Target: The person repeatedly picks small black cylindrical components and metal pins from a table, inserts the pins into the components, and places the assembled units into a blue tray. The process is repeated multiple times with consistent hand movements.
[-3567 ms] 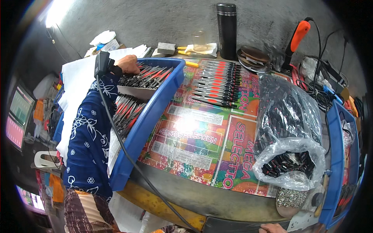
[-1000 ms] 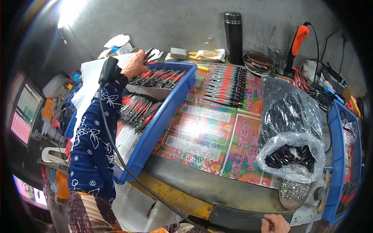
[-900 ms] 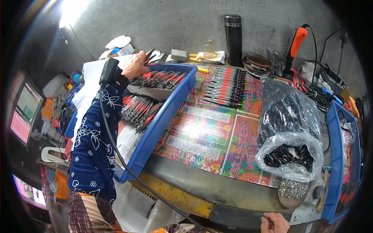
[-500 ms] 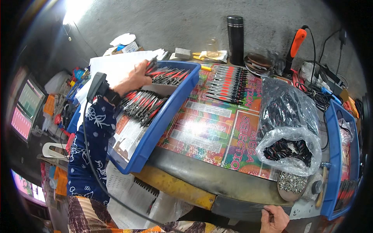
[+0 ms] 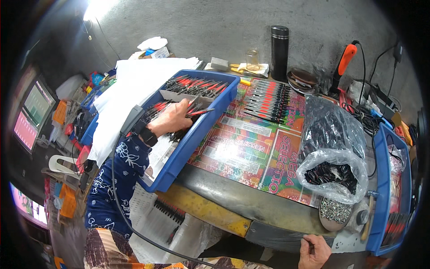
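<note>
My left hand (image 5: 175,117) reaches into the blue tray (image 5: 172,172), its fingers closed on a few red-and-black pens (image 5: 200,111) that poke out toward the tray's right wall. Under it lies a heap of similar pens, partly hidden by the hand. The tray's far compartment holds another heap of pens (image 5: 197,85), beyond a pale divider. A cord and a dark device (image 5: 132,117) sit at my left wrist. My right hand (image 5: 315,251) rests at the table's front edge with curled fingers, and nothing shows in it.
A row of pens (image 5: 267,101) lies on the colourful printed sheet (image 5: 233,143). To its right are an open plastic bag (image 5: 333,154) of black parts and a bowl of small metal pieces (image 5: 335,213). A black flask (image 5: 279,54) and an orange-handled tool (image 5: 347,58) stand behind; another blue tray (image 5: 380,193) is far right.
My left hand has moved from the far compartment toward the near heap, with pens still in its fingers. The view has shifted slightly; my right hand stays at the table edge.
</note>
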A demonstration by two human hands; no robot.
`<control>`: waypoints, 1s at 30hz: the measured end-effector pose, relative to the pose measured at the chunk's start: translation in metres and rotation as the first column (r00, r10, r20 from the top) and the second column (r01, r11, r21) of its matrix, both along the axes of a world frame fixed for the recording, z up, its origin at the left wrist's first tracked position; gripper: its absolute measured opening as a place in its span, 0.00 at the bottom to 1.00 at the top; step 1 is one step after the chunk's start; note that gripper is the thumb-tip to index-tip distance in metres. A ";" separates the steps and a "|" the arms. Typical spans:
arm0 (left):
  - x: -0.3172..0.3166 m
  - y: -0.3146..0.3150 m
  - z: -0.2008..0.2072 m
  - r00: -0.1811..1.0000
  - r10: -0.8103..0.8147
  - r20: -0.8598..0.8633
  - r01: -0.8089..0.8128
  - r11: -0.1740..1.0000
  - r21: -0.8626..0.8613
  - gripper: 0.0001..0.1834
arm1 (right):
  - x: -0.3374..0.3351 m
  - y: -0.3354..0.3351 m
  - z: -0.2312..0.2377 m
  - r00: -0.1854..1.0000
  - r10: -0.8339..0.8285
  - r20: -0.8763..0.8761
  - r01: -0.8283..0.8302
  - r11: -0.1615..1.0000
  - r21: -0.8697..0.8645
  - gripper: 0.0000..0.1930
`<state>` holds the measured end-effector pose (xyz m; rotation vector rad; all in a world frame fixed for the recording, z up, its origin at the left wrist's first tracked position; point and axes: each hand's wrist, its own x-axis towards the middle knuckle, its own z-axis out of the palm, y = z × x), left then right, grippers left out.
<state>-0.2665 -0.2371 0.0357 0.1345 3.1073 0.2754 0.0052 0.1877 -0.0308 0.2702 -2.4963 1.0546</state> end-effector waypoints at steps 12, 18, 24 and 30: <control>-0.009 -0.003 -0.015 0.999 -0.003 -0.035 0.001 0.998 -0.058 0.21 | 0.001 0.002 -0.001 1.000 0.017 0.014 -0.017 1.000 0.000 0.07; 0.002 -0.001 -0.013 0.959 -0.186 -0.213 0.176 0.982 -0.065 0.24 | 0.001 0.003 0.000 1.000 0.024 0.013 -0.024 1.000 0.012 0.06; 0.003 -0.009 -0.004 0.955 -0.177 -0.237 0.173 0.984 -0.038 0.27 | 0.000 0.001 -0.002 1.000 0.014 -0.005 -0.014 1.000 0.002 0.06; -0.058 -0.045 0.018 0.861 -0.008 -0.509 -0.043 0.995 -0.088 0.14 | 0.000 0.000 -0.001 1.000 0.002 0.008 -0.002 1.000 0.017 0.06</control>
